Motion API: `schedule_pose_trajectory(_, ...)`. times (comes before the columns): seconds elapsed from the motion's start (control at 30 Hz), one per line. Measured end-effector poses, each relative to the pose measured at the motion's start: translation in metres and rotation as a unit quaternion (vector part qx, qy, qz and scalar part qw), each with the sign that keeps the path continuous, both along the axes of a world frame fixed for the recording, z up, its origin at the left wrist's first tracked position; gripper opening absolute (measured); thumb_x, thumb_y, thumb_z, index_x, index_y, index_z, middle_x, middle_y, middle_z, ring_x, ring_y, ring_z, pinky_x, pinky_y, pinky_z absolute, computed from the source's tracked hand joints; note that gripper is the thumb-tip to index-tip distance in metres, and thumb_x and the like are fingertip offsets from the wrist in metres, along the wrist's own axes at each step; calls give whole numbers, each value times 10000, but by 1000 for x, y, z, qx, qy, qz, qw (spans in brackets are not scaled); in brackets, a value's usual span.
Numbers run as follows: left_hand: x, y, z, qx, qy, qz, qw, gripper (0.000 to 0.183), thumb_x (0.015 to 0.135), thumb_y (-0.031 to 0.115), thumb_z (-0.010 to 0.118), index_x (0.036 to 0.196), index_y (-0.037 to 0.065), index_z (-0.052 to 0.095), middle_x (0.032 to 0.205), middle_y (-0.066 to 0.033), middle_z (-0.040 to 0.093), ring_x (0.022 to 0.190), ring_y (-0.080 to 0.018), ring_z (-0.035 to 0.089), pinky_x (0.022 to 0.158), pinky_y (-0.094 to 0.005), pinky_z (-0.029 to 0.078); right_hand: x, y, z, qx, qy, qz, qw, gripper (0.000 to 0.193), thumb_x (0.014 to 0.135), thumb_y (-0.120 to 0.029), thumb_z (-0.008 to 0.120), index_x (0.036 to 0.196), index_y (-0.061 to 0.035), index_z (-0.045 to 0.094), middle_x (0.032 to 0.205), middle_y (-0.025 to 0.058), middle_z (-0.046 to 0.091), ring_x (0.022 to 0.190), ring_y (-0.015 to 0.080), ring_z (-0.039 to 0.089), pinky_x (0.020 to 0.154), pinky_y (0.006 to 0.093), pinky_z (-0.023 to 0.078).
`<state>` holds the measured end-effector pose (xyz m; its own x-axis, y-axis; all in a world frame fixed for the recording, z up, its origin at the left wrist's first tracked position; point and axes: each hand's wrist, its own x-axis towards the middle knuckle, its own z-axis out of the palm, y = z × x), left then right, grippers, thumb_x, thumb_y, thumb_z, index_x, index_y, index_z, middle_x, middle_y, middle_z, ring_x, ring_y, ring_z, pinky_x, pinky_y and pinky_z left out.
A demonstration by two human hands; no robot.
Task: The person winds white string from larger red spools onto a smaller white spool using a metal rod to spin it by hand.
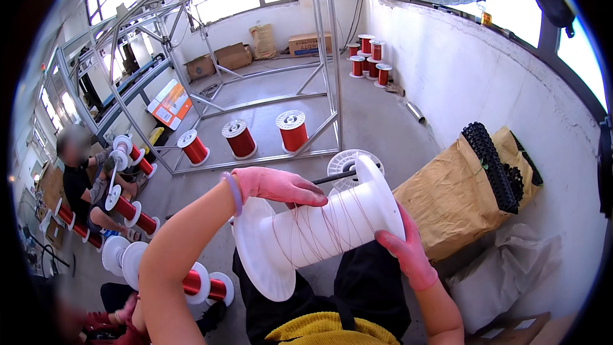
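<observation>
In front of me, tilted over my dark-trousered lap, is a large white plastic spool [313,233] with a few loose turns of thin copper-coloured wire [327,220] around its barrel. My left hand [281,186], in a pink glove with darkened fingertips, lies over the top of the barrel with its fingers stretched out. At the spool's right flange, my right hand [408,249], also pink-gloved, grips the edge with the thumb on the near side. A dark rod [335,177] shows just behind the spool, beside another white spool flange [350,161] on the floor side.
Several red wire spools [292,131] stand along a metal frame [332,57] ahead. More red spools [370,57] are stacked by the right wall. Brown paper sacks [453,191] and a whitish sack [504,275] lie at my right. Co-workers [80,179] sit among spools at left.
</observation>
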<state>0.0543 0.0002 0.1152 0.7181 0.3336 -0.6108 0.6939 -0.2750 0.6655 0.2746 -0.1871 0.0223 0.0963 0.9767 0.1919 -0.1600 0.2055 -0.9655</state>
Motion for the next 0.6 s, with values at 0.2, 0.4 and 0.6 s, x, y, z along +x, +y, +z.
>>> schedule_pose_trajectory(0.2, -3, 12, -2, 10, -55, 17, 998, 515, 981, 402, 473, 1315, 13, 526, 1195, -91, 606, 1069, -172, 566, 972, -304, 441, 8, -26, -9, -50, 30, -7, 998, 730, 784, -158, 689, 1415, 16, 366, 1331, 105, 468, 1249, 202, 435, 1042, 342, 342)
schedule_pose_trajectory(0.4, -111, 29, -25, 238, -451, 295, 808, 360, 997, 266, 494, 1219, -7, 573, 1131, -90, 639, 1035, -166, 606, 938, -309, 471, 12, -44, -4, -139, 65, -73, 985, 678, 741, -121, 693, 1356, 11, 437, 1193, 78, 570, 1084, 172, 550, 943, 304, 427)
schedule_pose_trajectory(0.6, -197, 20, -143, 351, -387, 526, 671, 296, 944, 173, 589, 1185, 0, 576, 1108, -89, 630, 1015, -167, 613, 897, -296, 481, 59, -29, -14, -95, 68, -201, 973, 537, 789, -161, 649, 1280, 3, 506, 1149, 111, 604, 1018, 204, 600, 890, 336, 474)
